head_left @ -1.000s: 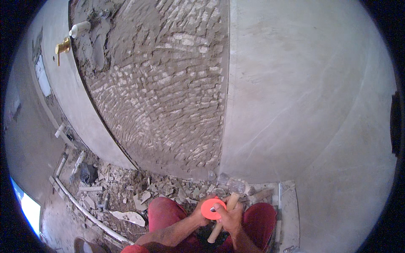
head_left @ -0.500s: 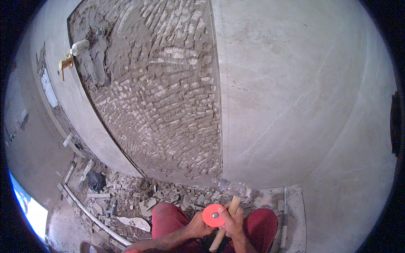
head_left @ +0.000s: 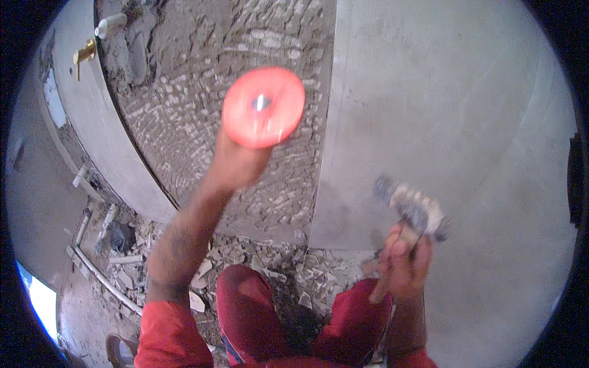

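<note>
Gripping a hammer [head_left: 412, 211] by its wooden handle, the right hand [head_left: 402, 267] is fisted above red-trousered knees [head_left: 245, 306]. Higher up, the left hand [head_left: 236, 162] wraps around a chisel whose round orange hand guard [head_left: 264, 107] is raised toward the chipped, roughened wall [head_left: 184, 92]. Rubble [head_left: 294, 270] litters the floor below.

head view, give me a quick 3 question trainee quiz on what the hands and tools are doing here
1. True or false: the left hand holds up a chisel with a round orange hand guard against the chipped wall.
2. What does the right hand grip? A) drill B) hammer C) trowel
3. What lies on the floor by the red-trousered knees?

Key
1. True.
2. B, its grey head raised beside the smooth plastered wall.
3. Broken plaster rubble.
</note>
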The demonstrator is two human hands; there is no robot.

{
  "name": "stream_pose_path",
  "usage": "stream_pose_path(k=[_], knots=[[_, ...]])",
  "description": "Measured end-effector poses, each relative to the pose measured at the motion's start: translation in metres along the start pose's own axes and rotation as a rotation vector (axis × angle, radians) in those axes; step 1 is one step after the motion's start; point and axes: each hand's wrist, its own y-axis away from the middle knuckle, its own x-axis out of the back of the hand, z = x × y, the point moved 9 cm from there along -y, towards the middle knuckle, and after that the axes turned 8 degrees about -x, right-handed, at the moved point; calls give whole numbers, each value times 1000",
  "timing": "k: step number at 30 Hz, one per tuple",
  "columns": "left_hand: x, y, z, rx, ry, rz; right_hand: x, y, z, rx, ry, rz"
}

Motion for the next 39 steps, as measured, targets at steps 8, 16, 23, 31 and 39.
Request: stream_pose_path(k=[8,16,23,31,39], knots=[[-16,-106,18,-284,46,79,-62,-17,-164,253,344,-19],[-20,-109,9,-341,54,178,-138,-18,-244,664,619,-32],[-27,-112,9,-239,68,85,-155,-11,-286,847,760,-53],[-53,-118,56,-370,258,-362,-207,5,-268,1233,1175,-242],[-50,-111,59,-458,167,-199,-202,-2,-253,1063,1291,-13]])
